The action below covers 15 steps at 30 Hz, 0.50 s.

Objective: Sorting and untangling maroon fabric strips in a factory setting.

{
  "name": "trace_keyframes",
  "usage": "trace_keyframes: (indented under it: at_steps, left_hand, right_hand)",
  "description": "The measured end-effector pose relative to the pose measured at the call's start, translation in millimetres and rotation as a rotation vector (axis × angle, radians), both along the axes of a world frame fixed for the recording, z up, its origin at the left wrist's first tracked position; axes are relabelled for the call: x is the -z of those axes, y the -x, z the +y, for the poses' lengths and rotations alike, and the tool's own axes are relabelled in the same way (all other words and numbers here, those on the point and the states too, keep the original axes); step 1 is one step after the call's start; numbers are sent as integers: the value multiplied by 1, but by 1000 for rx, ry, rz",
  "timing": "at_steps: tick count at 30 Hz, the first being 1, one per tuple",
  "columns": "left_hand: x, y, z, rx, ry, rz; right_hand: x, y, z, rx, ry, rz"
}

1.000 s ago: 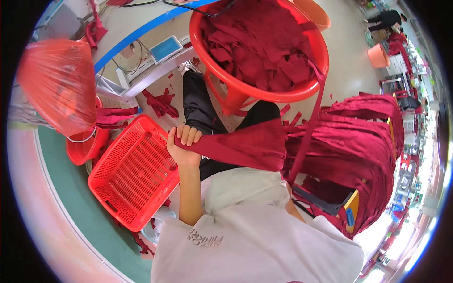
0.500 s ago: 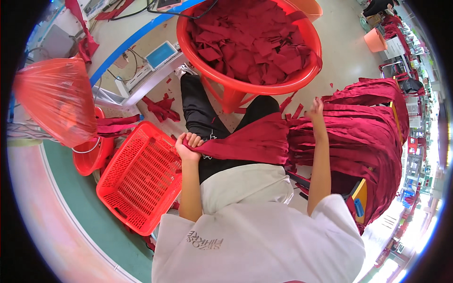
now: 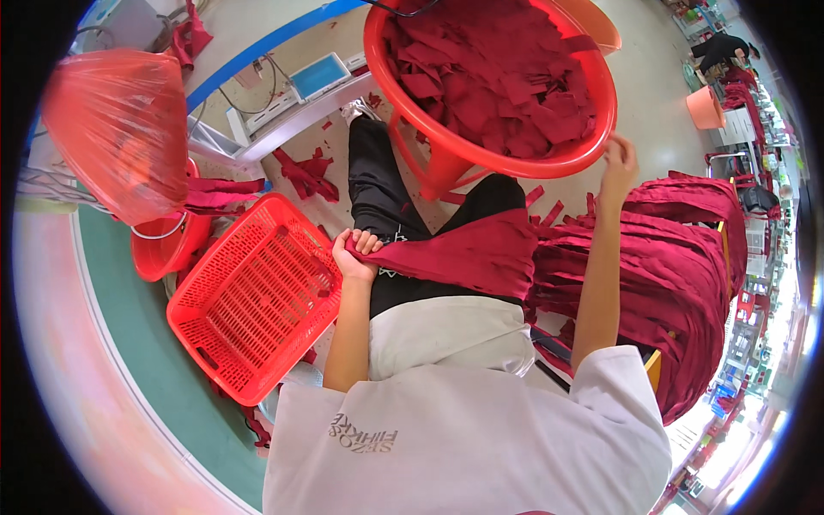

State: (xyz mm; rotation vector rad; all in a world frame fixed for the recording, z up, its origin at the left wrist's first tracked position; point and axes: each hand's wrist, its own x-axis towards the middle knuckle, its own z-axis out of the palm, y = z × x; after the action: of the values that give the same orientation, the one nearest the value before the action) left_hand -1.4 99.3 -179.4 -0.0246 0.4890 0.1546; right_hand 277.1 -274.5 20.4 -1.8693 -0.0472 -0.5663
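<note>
Cloth of dark red colour is lying across the person's lap in the head view, on the near side of the big red tub, and it is spreading like a fan from one narrow end. Left hand is gripping this narrow end, the fingers being closed around it. Right hand is reaching up just beside the right rim of the tub; its fingers are bending loosely and standing apart, so the hand is open. Whether a fingertip is touching the rim, one cannot tell.

The tub is carrying many cut pieces of the same dark red. An orange bucket is standing just beyond it. To the left of the tub and nearer to the person, a red slatted basket is sitting, and farther left a red plastic bag is hanging. Some red scraps are lying on the floor left of the tub, near a blue-edged table. To the right of the tub and nearer to the person, long dark red lengths are hanging in a thick heap. Well apart from the tub, far right, another person is bending.
</note>
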Motion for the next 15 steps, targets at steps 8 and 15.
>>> trace_keyframes:
  at_steps: [8,15]
  left_hand:
    - [-5,-3,-3,35,-11,34]
    - [-12,2,1,0,13,62]
  right_hand:
    - [2,-43,73,-281,1609,-9]
    - [-97,-27,151,-1099,442,376]
